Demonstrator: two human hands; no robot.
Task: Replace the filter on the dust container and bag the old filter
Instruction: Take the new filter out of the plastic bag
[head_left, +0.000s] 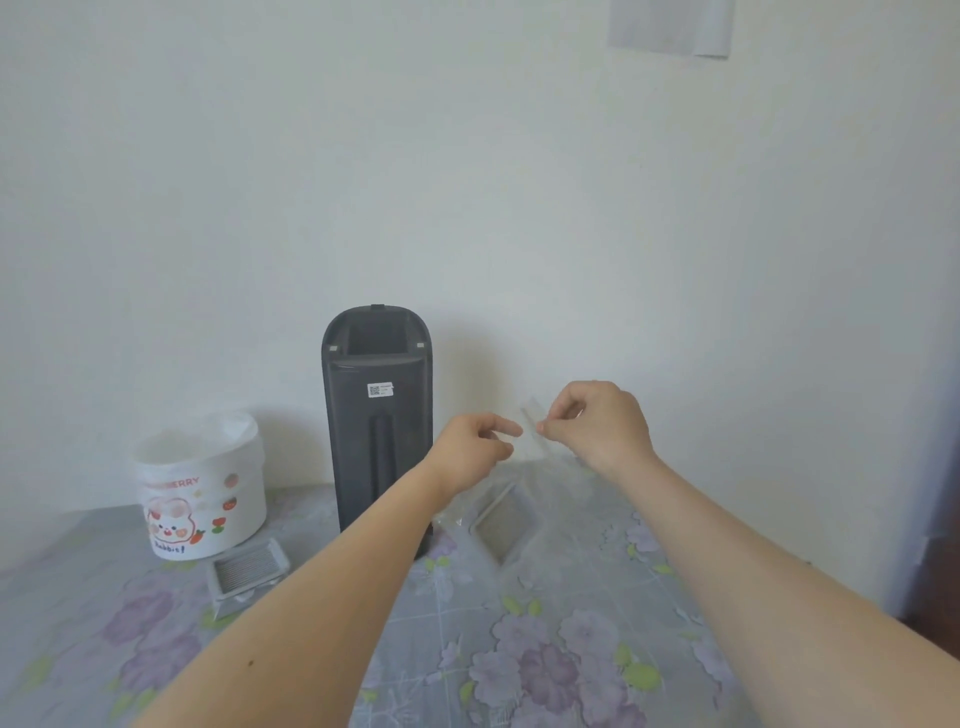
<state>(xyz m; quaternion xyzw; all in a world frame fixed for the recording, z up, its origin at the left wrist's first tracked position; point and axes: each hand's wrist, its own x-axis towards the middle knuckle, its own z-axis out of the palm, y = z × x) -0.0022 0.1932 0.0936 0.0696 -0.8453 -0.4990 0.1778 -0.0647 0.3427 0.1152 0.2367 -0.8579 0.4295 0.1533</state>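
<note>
The dark grey dust container (377, 415) stands upright at the back of the table against the wall. In front of it I hold up a clear plastic bag (530, 483) by its top edge. My left hand (475, 449) and my right hand (597, 423) both pinch that edge, fingertips close together. A rectangular filter (506, 522) with a pale frame hangs inside the bag, tilted. A second filter (249, 571), pleated and white-framed, lies on the table to the left, in front of the bin.
A small white bin (202, 488) with a cartoon rabbit print and a liner stands at the left. The table (545, 649) wears a grey floral cloth. A white wall is right behind, and a dark doorway edge is at the far right.
</note>
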